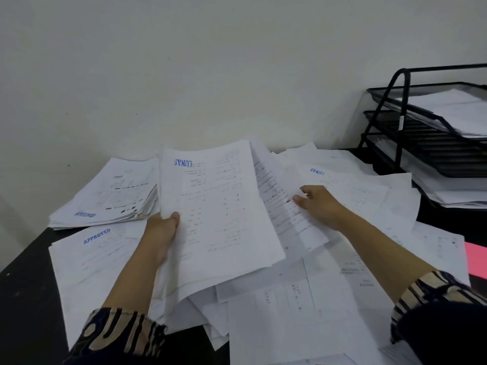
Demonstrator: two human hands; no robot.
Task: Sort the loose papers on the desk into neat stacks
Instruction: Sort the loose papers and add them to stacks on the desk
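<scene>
Left hand [162,227] has a sheaf of stamped sheets [216,206] up off the table [23,291], thumb over the near left edge and fingers hidden beneath, so that grip is closed on the bundle. It looks light but floppy: the free corner droops toward the loose papers [290,299] spread below, and held from one edge like that it will likely sag and fan. Right hand [317,204] sits on a tilted single sheet [279,201] just beside the sheaf, fingers curled at its edge; whether it pinches the page or only presses it, I cannot tell. A lone page like that is thin, slick against its neighbours and easily creased, so I'd say take it at a corner or long edge and slide it, not crumple it. Off to the left, one squared stack marked APPROVED [105,198] lies against the wall side, another APPROVED sheet [89,256] nearer. A black tray rack [395,111] stands at the right rear, papers in it. Plenty is left unsorted.
</scene>
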